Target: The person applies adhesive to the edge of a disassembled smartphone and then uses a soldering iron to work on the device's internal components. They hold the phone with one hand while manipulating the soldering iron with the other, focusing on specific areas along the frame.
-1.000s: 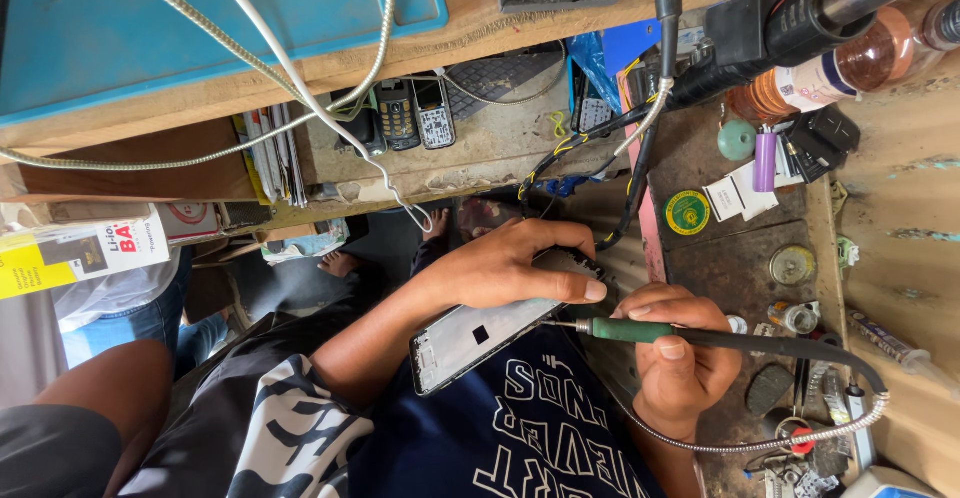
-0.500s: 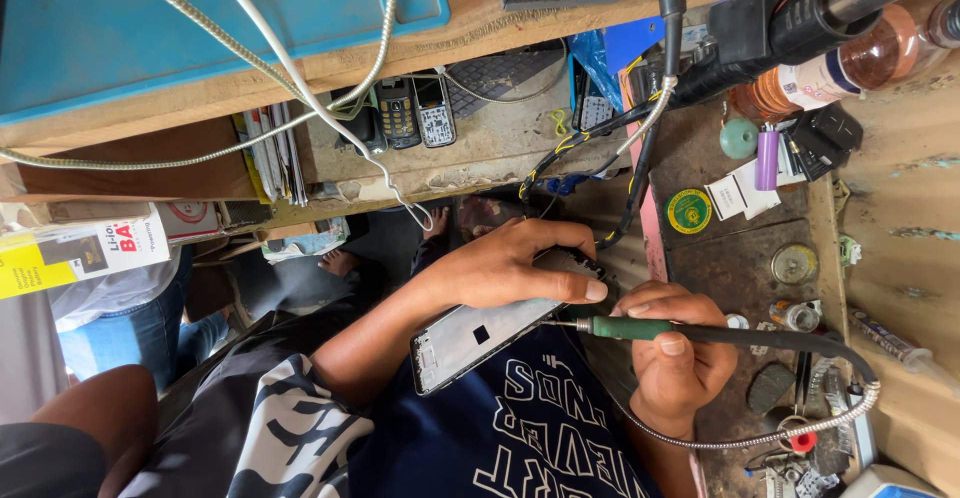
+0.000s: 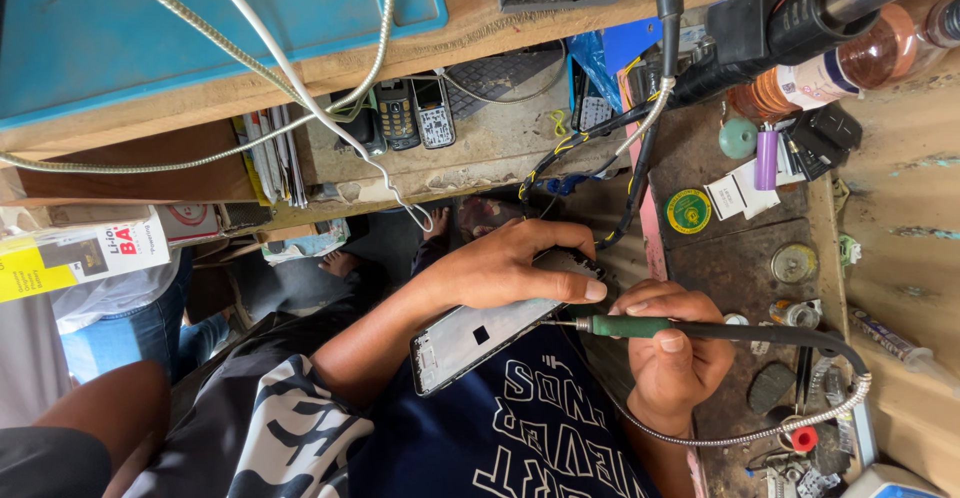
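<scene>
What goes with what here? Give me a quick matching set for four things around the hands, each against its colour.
Things:
1. soldering iron handle
2. phone frame
3. small bottle
4. mat on the shelf

Colours:
A. purple
B. blue
C. green
D. silver-grey

Pairs: 1-C, 2-D, 3-A, 4-B. The right hand holds the iron; the left hand steadies the frame.

A yellow-and-white box (image 3: pixel 75 253) lies at the far left edge; 2 small keypad phones with grey screens (image 3: pixel 417 111) stand on the shelf; a round green-and-yellow label (image 3: pixel 688 211) sits right, beside white paper tags (image 3: pixel 735 190)
</scene>
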Demonstrator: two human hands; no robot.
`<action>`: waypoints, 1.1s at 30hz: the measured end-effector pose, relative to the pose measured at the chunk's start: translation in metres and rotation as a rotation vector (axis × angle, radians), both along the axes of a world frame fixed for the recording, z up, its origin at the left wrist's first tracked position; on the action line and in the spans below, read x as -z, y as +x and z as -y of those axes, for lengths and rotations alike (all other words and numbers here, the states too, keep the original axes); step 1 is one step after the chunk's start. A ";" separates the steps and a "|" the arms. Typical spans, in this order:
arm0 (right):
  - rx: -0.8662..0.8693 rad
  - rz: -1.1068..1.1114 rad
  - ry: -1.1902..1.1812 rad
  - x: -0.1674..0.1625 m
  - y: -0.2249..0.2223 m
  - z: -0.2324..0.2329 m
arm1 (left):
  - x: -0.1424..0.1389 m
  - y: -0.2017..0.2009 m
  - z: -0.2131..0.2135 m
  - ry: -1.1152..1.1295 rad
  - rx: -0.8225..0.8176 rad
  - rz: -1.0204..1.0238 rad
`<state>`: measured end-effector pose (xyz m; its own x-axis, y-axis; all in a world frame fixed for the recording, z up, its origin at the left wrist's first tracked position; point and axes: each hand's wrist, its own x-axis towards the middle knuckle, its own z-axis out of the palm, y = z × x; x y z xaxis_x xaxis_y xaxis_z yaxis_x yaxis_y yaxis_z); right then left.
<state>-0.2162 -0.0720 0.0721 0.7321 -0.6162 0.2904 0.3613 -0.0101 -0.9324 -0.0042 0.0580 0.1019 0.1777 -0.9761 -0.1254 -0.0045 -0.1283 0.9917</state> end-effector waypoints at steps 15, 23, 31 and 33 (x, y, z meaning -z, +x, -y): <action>0.021 -0.004 -0.001 0.002 0.003 -0.002 | -0.001 0.001 0.000 -0.001 0.003 -0.014; 0.019 0.008 0.023 0.004 0.005 -0.002 | 0.001 0.001 0.002 -0.014 0.006 -0.004; 0.016 -0.004 0.034 0.002 0.006 -0.002 | 0.001 0.002 0.002 -0.014 0.004 -0.004; 0.013 0.000 0.036 0.002 0.007 -0.002 | 0.001 0.002 0.003 -0.012 0.003 -0.003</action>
